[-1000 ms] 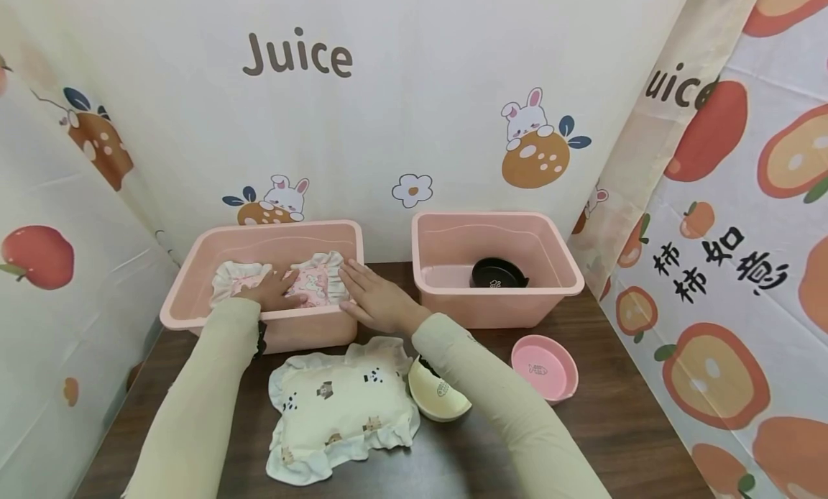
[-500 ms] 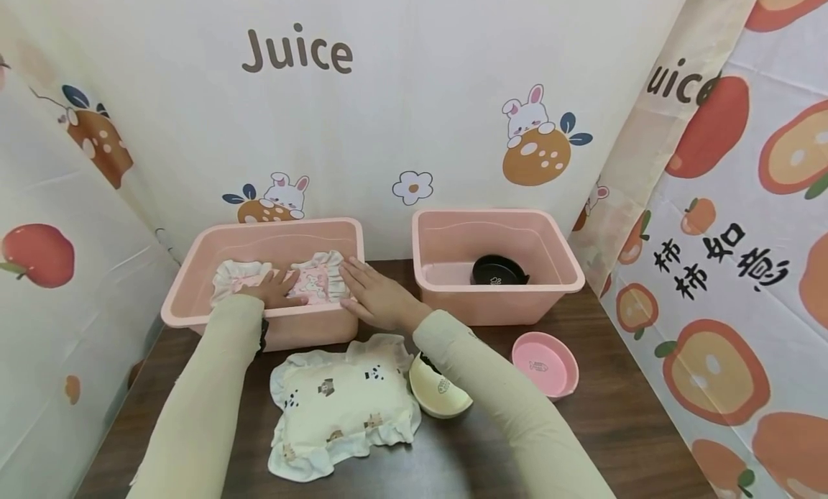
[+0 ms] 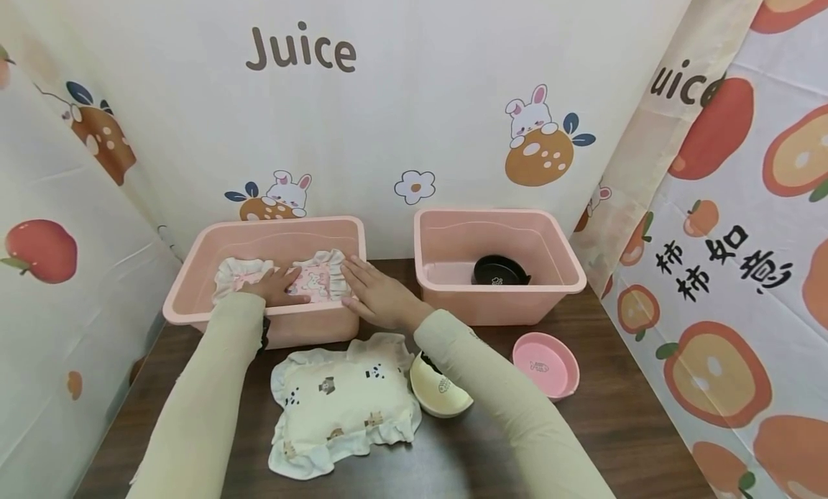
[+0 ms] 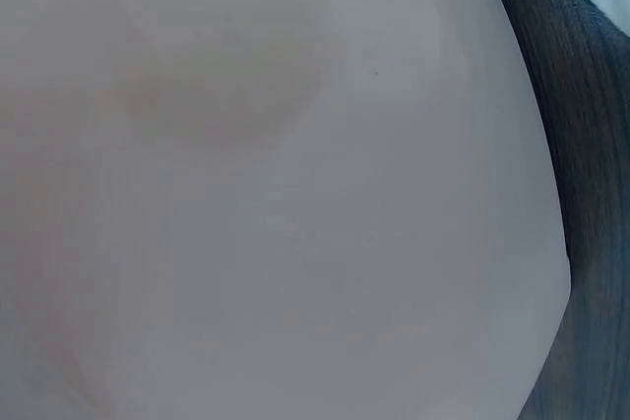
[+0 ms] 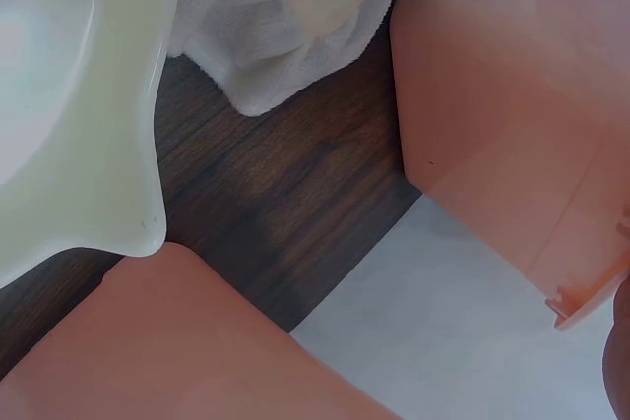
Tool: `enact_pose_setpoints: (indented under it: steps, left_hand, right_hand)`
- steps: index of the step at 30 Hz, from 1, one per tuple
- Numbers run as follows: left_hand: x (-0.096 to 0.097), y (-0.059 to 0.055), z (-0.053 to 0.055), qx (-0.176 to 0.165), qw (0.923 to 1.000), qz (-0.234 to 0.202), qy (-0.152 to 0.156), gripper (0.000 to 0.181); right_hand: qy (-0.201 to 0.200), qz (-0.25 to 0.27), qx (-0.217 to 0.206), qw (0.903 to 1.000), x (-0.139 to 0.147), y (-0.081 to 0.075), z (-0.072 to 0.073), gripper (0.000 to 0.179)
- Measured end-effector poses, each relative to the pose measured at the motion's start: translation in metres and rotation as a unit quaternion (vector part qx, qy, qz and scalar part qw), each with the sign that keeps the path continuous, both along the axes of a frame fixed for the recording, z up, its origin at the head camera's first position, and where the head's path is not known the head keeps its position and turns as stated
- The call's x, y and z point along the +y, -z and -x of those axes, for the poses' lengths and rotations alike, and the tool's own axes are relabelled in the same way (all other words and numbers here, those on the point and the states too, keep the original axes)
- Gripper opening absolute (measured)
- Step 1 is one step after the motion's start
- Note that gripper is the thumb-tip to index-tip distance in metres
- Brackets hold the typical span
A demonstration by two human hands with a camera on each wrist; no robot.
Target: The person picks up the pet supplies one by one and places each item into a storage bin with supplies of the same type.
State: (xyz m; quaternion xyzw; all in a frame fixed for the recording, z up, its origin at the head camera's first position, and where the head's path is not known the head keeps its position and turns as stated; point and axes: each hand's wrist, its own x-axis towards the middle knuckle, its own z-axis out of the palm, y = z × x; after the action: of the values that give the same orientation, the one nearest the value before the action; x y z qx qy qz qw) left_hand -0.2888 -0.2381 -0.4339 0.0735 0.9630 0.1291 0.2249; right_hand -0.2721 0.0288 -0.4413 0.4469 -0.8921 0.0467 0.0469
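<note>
In the head view, a small pink pillow (image 3: 315, 282) with white ruffles lies in the left pink bin (image 3: 187, 292). My left hand (image 3: 274, 286) reaches over the bin's front rim and rests on the pillow, fingers spread. My right hand (image 3: 383, 295) lies across the bin's front right corner, fingers straight, fingertips at the pillow's ruffled right end. The left wrist view is filled by the bin's pale outer wall (image 4: 345, 243). In the right wrist view the bin's end wall (image 5: 492, 115) shows, with a bit of a finger (image 5: 618, 351) at the right edge.
A cream ruffled pillow (image 3: 346, 405) lies on the dark wooden table (image 3: 621, 413) before the left bin. Beside it a cream bowl (image 3: 443, 395) is partly under the right forearm. A pink bowl (image 3: 546, 366) stands in front of the right bin (image 3: 501, 305), which holds a black bowl (image 3: 499, 270).
Both hands stay where they were on the bin and pillow. The whole head view has shifted slightly.
</note>
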Motion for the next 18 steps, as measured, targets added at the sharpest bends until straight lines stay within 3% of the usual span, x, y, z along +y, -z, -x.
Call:
enact_pose_setpoints:
  steps: [9,18]
  left_hand:
    - [-0.005,0.004,0.002,0.018,0.9995,-0.027,0.002,0.095]
    - [-0.012,-0.010,-0.004,0.048,0.9975,-0.051,-0.009,0.088]
  right_hand:
    - [0.003,-0.012,-0.001,0.9999,-0.001,-0.001,-0.001,0.066]
    - [0.001,-0.011,0.004,0.9999,0.000,-0.001,0.000,0.066]
